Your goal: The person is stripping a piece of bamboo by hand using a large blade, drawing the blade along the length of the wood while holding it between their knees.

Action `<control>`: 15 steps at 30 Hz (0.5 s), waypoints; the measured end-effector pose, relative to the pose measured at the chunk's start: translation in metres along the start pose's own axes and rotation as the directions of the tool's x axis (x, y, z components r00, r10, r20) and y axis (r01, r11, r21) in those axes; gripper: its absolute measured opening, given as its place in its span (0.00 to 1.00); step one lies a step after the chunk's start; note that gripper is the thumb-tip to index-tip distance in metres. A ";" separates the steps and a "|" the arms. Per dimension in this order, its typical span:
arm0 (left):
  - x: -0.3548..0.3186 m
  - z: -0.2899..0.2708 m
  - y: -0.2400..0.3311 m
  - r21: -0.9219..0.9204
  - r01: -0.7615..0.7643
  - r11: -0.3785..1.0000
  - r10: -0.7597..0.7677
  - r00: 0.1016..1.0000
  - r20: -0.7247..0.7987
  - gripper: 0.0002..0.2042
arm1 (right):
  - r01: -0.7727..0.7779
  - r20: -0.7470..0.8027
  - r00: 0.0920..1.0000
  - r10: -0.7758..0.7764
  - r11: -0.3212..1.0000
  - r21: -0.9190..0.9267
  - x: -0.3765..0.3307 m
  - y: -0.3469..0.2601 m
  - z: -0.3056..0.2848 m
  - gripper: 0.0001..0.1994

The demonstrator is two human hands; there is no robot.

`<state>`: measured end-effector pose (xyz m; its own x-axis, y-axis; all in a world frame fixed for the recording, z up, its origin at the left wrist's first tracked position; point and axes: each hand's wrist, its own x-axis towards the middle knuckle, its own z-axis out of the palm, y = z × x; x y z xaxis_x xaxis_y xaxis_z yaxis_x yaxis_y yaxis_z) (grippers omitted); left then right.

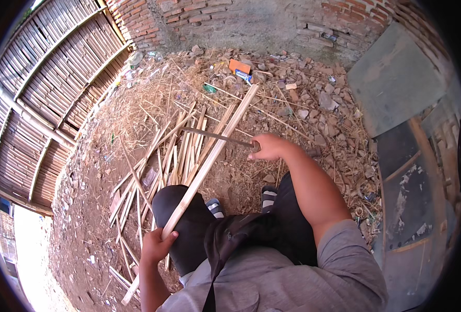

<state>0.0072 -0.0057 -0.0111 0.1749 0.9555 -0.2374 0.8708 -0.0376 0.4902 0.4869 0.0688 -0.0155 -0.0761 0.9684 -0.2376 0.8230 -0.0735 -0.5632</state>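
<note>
My left hand [157, 244] is closed around the lower part of a long pale bamboo strip [209, 162]. The strip slants across my left thigh, its far end up and to the right. In my right hand [268, 147] is the handle end of a long, narrow, dark-bladed knife [204, 133]. Its blade points left and crosses the strip; whether the edge bites into it I cannot tell. Beyond my left knee, a loose pile of split bamboo strips [181, 156] lies on the ground.
Rubble and broken brick [319, 112] cover the ground to the right, with dry straw [132, 99] farther left. A brick wall [261, 26] stands behind. A bamboo-slat fence [48, 67] rises at left; grey panels [397, 78] lean at right. Litter includes an orange piece [239, 66].
</note>
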 end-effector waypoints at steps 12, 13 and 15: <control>-0.001 -0.004 0.005 0.032 0.017 0.999 -0.017 1.000 -0.013 0.27 | 0.156 0.151 0.980 -0.133 0.976 -0.154 -0.009 -0.029 0.010 0.22; 0.001 -0.003 0.002 0.032 0.017 0.999 -0.016 1.000 -0.005 0.27 | 0.133 0.190 0.976 -0.109 0.984 -0.122 -0.009 -0.030 0.008 0.21; 0.001 -0.002 0.002 0.030 0.016 0.999 -0.016 1.000 0.002 0.27 | 0.088 0.139 0.987 -0.077 0.993 -0.073 -0.004 -0.019 0.003 0.22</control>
<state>0.0081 -0.0043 -0.0085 0.1620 0.9554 -0.2470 0.8871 -0.0313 0.4605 0.4699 0.0654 -0.0066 -0.2165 0.9288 -0.3008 0.8520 0.0293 -0.5227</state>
